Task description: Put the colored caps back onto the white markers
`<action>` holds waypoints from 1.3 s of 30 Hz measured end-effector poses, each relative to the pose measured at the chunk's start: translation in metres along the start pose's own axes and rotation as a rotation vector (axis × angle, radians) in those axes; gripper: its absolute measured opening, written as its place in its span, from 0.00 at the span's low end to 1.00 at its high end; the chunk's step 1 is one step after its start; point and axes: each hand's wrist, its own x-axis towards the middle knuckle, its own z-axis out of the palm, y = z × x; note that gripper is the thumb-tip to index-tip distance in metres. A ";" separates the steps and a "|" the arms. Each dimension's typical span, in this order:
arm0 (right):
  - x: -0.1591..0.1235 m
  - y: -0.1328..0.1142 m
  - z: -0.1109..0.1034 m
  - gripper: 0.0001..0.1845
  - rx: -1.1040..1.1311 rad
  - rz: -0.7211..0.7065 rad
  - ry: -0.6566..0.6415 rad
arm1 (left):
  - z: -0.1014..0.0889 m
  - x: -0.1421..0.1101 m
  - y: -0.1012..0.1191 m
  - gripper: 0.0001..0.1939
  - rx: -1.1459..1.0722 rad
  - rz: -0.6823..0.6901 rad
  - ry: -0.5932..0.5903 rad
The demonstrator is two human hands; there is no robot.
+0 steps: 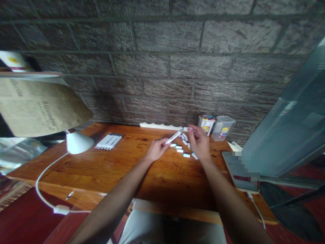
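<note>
My left hand is closed round the lower end of a white marker that slants up to the right above the wooden table. My right hand pinches at the marker's upper end near its tip; whether it grips a cap there I cannot make out. Several loose white marker caps lie on the table just below and between my hands. A row of several white markers lies side by side at the back left.
A white lamp base with a cable stands at the left under a brown paper bag. A box of markers and a clear plastic box stand by the brick wall. A tablet lies at the right.
</note>
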 end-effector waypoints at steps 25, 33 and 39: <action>-0.024 0.024 0.027 0.19 0.066 0.178 -0.539 | -0.022 0.020 -0.009 0.21 -0.776 -0.219 0.548; -0.044 0.014 0.043 0.15 0.059 0.143 -0.661 | -0.033 0.019 0.003 0.20 -1.079 -0.237 0.437; -0.047 0.010 0.047 0.12 -0.025 0.101 -0.666 | -0.032 0.018 0.005 0.20 -0.989 -0.227 0.389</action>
